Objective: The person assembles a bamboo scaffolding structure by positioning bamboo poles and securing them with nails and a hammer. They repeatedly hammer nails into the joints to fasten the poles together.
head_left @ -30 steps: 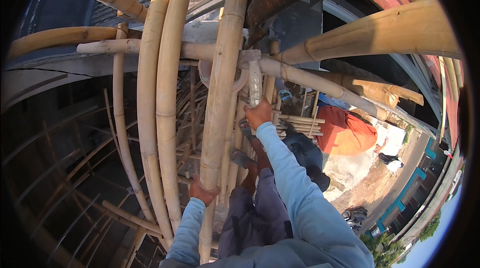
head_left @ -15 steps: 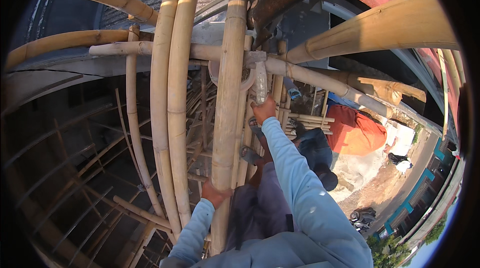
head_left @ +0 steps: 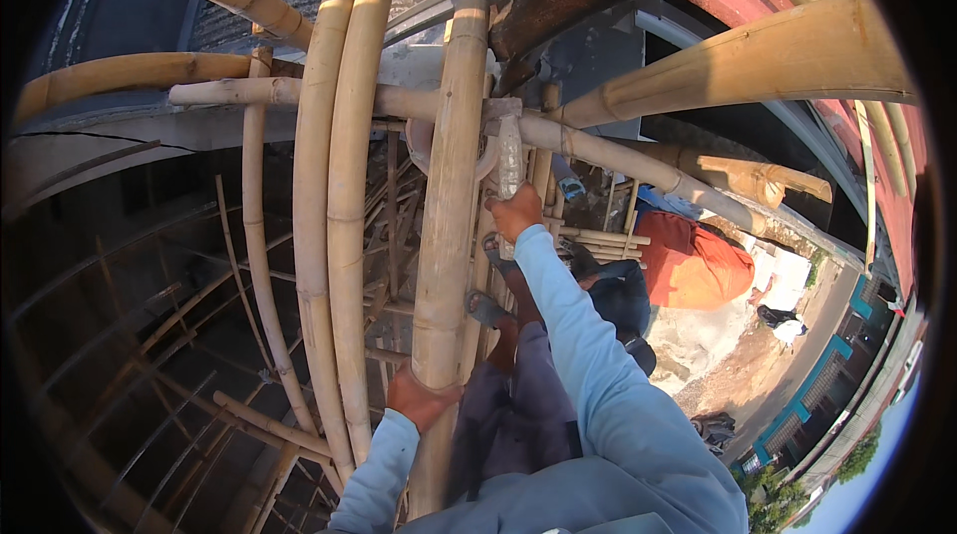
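Wrapped tight around the thick bamboo pole point(head_left: 451, 235) low down is the left hand point(head_left: 421, 396). That pole stands almost straight up, its long way running from the hand at the bottom to the roof edge at the top. Higher and to the right, the right hand point(head_left: 516, 211) is shut on a clear plastic bottle point(head_left: 509, 157), which points up beside the pole, just under a crossing pole point(head_left: 399, 100).

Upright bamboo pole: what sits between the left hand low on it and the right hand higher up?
Head view: between the left hand and the right hand runs only the upright bamboo pole itself; the person's sandalled feet stand just beside it.
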`<state>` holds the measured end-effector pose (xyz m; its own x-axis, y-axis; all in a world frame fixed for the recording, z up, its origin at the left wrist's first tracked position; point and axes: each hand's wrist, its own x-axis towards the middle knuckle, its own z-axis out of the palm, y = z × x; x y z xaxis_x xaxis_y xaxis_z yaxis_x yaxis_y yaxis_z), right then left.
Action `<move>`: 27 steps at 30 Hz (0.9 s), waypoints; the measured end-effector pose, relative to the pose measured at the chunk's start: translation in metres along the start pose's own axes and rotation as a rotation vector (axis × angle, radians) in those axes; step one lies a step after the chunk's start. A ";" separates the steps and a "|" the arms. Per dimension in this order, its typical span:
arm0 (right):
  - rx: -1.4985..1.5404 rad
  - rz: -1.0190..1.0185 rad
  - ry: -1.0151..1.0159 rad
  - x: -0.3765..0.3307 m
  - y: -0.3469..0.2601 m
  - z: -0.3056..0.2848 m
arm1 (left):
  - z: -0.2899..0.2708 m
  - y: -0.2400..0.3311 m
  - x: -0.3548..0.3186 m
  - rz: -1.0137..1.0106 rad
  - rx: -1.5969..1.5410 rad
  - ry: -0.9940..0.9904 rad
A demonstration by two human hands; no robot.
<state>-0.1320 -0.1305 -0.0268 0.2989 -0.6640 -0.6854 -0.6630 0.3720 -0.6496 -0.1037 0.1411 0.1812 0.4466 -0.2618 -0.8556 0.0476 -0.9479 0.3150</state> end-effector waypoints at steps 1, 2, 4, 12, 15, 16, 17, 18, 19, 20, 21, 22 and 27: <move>0.002 -0.035 0.029 0.002 0.004 0.002 | -0.001 -0.001 -0.001 -0.002 -0.008 0.010; -0.005 -0.039 0.033 0.005 0.009 0.006 | 0.000 -0.003 -0.002 -0.003 -0.010 0.010; 0.058 -0.036 0.019 0.011 0.021 0.012 | 0.004 -0.010 0.001 0.049 -0.009 0.032; 0.114 -0.155 0.052 0.028 0.057 0.025 | 0.058 -0.071 0.060 0.061 -0.107 0.078; 0.050 -0.169 0.064 0.028 0.063 0.025 | 0.070 -0.090 0.072 0.044 -0.147 0.031; 0.044 -0.173 0.079 0.030 0.064 0.026 | 0.071 -0.092 0.076 0.073 -0.171 0.045; 0.057 -0.209 0.093 0.031 0.066 0.026 | 0.072 -0.093 0.075 0.148 -0.230 0.071; 0.009 -0.218 0.131 0.032 0.067 0.027 | 0.071 -0.093 0.075 0.119 -0.219 0.040; -0.020 -0.252 0.157 0.034 0.067 0.029 | 0.069 -0.090 0.072 0.112 -0.228 0.023; -0.043 -0.289 0.170 0.035 0.068 0.029 | 0.064 -0.088 0.068 0.097 -0.248 0.011; 0.066 -0.301 0.125 0.036 0.068 0.031 | 0.058 -0.084 0.062 0.081 -0.195 0.015; 0.015 -0.275 0.129 0.036 0.070 0.031 | 0.052 -0.080 0.054 0.061 -0.155 0.017; 0.053 -0.277 0.124 0.038 0.080 0.037 | 0.018 -0.057 0.015 -0.006 -0.115 -0.072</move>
<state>-0.1485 -0.1014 -0.1172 0.3751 -0.8177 -0.4366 -0.5306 0.1968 -0.8244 -0.1156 0.1881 0.1435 0.3807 -0.2722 -0.8837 0.1546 -0.9235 0.3510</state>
